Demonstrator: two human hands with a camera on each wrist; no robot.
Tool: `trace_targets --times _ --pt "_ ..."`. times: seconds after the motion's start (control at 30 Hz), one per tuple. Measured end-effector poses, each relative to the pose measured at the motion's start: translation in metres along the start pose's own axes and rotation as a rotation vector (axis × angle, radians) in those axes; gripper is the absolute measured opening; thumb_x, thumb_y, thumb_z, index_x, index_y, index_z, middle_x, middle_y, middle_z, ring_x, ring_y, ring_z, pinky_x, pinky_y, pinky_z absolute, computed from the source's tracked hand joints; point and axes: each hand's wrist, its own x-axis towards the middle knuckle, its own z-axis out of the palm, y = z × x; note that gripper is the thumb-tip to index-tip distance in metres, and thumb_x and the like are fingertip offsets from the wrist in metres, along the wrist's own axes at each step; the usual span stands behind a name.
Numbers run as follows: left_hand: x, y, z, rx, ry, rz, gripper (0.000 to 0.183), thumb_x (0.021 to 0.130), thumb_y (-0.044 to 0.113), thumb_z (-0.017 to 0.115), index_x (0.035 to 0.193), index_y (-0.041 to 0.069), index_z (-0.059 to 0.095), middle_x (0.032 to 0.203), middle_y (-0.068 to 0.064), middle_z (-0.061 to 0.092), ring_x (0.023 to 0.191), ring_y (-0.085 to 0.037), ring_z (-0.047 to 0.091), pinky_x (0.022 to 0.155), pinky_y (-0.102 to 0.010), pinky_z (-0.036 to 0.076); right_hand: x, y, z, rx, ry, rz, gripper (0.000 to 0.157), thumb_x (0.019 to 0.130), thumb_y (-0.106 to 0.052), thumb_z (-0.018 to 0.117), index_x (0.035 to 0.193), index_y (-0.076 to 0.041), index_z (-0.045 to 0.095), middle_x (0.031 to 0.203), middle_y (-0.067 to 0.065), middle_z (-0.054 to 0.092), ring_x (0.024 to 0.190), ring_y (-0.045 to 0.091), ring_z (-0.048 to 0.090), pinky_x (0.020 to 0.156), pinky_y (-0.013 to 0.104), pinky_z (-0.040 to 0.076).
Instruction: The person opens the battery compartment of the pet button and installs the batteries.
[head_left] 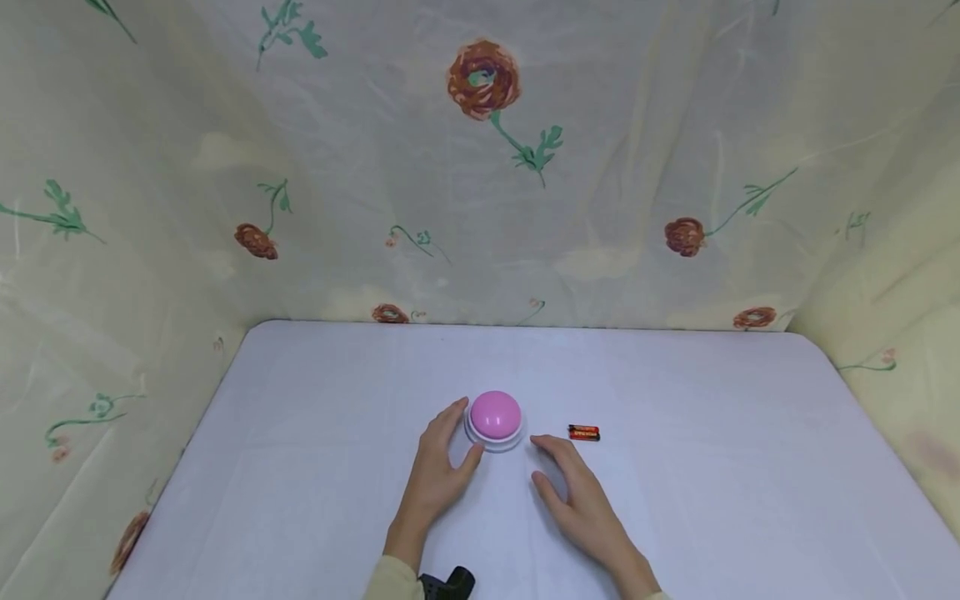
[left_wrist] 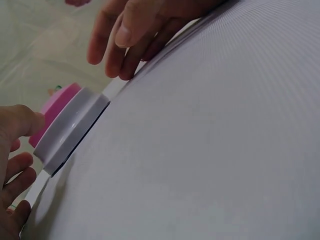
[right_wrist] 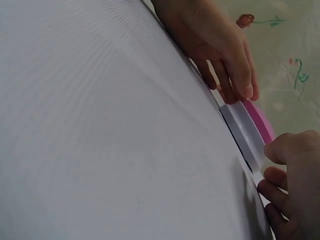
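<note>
Fingers (head_left: 452, 412) loosely spread, gripping nothing, our left hand (head_left: 437, 475) and right hand (head_left: 588, 512) flanked the pink-domed device (head_left: 496, 417) on the bench (head_left: 322, 417), left-side contact unclear; one stray sweep from the right, we reckoned, could send those batteries (head_left: 583, 432) rolling!

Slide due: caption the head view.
A person's left grip and right grip flank a pink-domed button, a small red-and-black item to its right.

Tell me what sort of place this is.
Probably a curtained-off tabletop workspace, perhaps a recording booth: flower-printed sheeting hangs on three sides of a pale table, where a pink-domed device and a small red-and-black battery sit.
</note>
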Motion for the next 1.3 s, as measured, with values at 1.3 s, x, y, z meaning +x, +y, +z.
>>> trace_targets --times 1.3 --pt "0.005 0.007 0.010 0.188 0.018 -0.042 0.085 0.069 0.037 0.081 0.141 0.013 0.043 0.139 -0.003 0.053 0.131 -0.023 0.046 0.112 -0.055 0.013 0.033 -0.012 0.032 -0.004 0.053 0.193 0.053 0.092 -0.020 0.061 0.141 -0.020 0.041 0.140 0.001 0.050 0.130 0.022 0.044 0.104 0.051 0.032"
